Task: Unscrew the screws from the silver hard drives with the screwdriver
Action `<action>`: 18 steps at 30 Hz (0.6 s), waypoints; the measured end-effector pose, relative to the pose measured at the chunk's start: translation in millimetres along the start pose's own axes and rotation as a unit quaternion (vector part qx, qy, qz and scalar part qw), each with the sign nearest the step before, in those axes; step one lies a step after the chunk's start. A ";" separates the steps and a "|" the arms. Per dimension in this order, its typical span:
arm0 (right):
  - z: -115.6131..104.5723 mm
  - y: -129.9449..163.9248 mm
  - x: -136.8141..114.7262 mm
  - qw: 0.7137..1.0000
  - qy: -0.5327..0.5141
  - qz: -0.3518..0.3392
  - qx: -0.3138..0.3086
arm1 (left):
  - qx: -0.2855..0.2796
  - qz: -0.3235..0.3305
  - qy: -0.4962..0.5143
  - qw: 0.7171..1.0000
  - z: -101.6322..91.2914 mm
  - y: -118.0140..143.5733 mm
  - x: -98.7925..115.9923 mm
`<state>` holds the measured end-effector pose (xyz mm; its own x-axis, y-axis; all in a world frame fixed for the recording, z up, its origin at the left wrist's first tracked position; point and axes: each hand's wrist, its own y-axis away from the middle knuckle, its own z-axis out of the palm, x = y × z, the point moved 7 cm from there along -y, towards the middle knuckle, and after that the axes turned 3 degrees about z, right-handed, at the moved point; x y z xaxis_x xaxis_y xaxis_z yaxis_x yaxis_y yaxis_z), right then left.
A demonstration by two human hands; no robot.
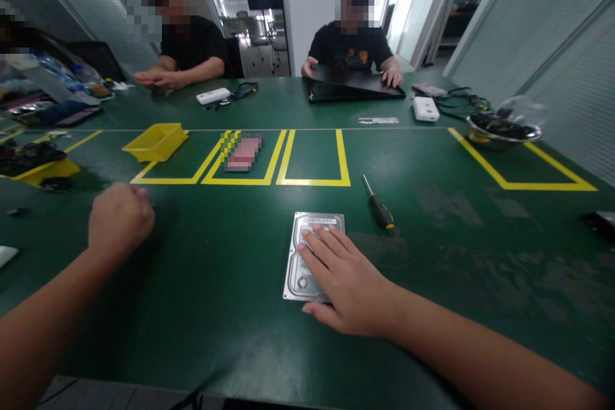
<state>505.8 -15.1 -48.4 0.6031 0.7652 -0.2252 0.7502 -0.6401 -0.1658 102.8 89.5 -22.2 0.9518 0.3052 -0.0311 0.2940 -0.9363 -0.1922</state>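
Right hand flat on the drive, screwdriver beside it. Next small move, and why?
Probably the left hand, now a closed fist clear of everything, comes over to steady the hard drive, freeing the right hand lying flat on it to reach the screwdriver just right of it.

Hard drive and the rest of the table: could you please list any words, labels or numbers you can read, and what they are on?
None can be read.
Hard drive label: too blurred, partly under the right hand.
White strip: print too small.
Pink item: blurred out.

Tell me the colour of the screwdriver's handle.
Black with yellow, on the screwdriver; head view.
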 end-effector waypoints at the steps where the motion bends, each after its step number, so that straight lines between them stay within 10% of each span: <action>1: 0.2 -0.2 0.1 1.000 0.000 -0.001 0.000 | 0.034 0.006 0.016 0.999 -10.8 2.8 17.6; 6: 0.4 -0.5 0.3 1.000 -0.001 -0.003 -0.001 | 0.068 0.146 0.241 0.957 -43.8 33.1 128.1; 11: -0.9 -0.4 0.0 1.000 -0.001 -0.002 0.002 | -0.038 0.226 0.511 0.829 -36.7 76.8 218.3; 18: -0.2 -1.8 -0.8 1.000 -0.001 0.006 -0.005 | -0.084 0.116 0.673 0.726 -11.1 110.4 268.3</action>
<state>504.0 -14.5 -47.7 0.6115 0.7572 -0.2297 0.7457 -0.6485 -0.1528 391.6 66.1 -40.9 0.1681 -0.2033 0.9646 0.0115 -0.9780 -0.2082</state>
